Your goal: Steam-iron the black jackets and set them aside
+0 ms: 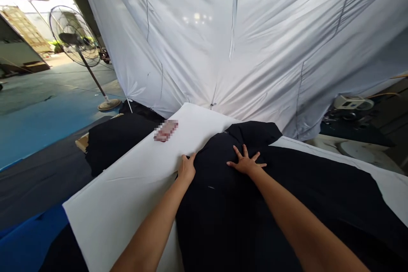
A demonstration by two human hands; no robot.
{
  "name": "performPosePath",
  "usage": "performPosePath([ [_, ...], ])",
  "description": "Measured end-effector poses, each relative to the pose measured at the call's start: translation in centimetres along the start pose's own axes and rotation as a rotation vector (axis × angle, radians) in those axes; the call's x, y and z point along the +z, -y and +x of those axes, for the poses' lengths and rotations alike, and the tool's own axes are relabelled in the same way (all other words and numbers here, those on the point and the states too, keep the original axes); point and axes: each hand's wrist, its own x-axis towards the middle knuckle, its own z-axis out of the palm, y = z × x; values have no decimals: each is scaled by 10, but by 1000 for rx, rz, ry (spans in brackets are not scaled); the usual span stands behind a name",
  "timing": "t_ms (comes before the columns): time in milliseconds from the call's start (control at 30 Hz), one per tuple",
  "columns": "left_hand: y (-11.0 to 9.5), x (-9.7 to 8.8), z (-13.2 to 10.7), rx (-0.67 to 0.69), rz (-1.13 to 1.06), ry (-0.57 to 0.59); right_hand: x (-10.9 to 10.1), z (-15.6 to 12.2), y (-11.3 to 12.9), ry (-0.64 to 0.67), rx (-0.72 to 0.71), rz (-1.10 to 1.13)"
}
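A black garment (287,204) lies spread over a white-covered table (127,195). My right hand (246,162) lies flat on the garment near its far end, fingers spread apart. At the garment's left edge, where black cloth meets the white cover, is my left hand (186,168). Its fingers are curled against that edge; whether they grip the cloth I cannot make out. Both forearms reach in from the bottom of the view.
A small blurred pinkish object (165,130) lies on the white cover ahead of my left hand. More black cloth (117,140) is piled left of the table. A large white sheet (239,38) hangs behind. A pedestal fan (76,38) stands far left on the floor.
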Motion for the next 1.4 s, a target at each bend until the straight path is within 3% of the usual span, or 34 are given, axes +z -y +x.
performPosePath([
  [133,-9,-11,-31,-30,116,-159,-6,-31,-32,18,-38,-79],
  [200,-8,-11,-55,0,128,-85,3,-63,-63,-25,-26,-144],
  [300,-2,-9,-81,-31,106,85,30,-113,-116,-31,112,-164],
  [433,-1,-13,-96,-137,123,90,74,-161,-160,-200,288,-125],
  [533,2,-17,-100,-45,115,161,99,-172,-160,-217,331,-58],
  [667,15,-14,-102,191,162,52,111,-161,-136,-270,343,-85],
  [767,23,-9,-97,84,194,97,104,-152,-125,-237,337,-68],
  [900,26,-7,-91,-84,148,112,96,-161,-131,-208,298,-40],
  [1033,17,-11,-100,-143,206,-7,108,-176,-136,-253,234,-104],
  [1100,5,-11,-109,-2,252,-156,114,-178,-132,-256,249,-132],
  [1167,-8,-6,-117,298,238,-213,117,-176,-126,-248,278,-140],
  [1200,-11,0,-120,431,219,-172,117,-175,-126,-247,281,-142],
  [1267,-13,14,-122,542,196,-7,115,-174,-134,-249,265,-147],
  [1333,-8,29,-120,512,204,121,110,-177,-155,-229,268,-129],
  [1400,-2,39,-115,489,224,169,102,-183,-184,-173,278,-68],
])
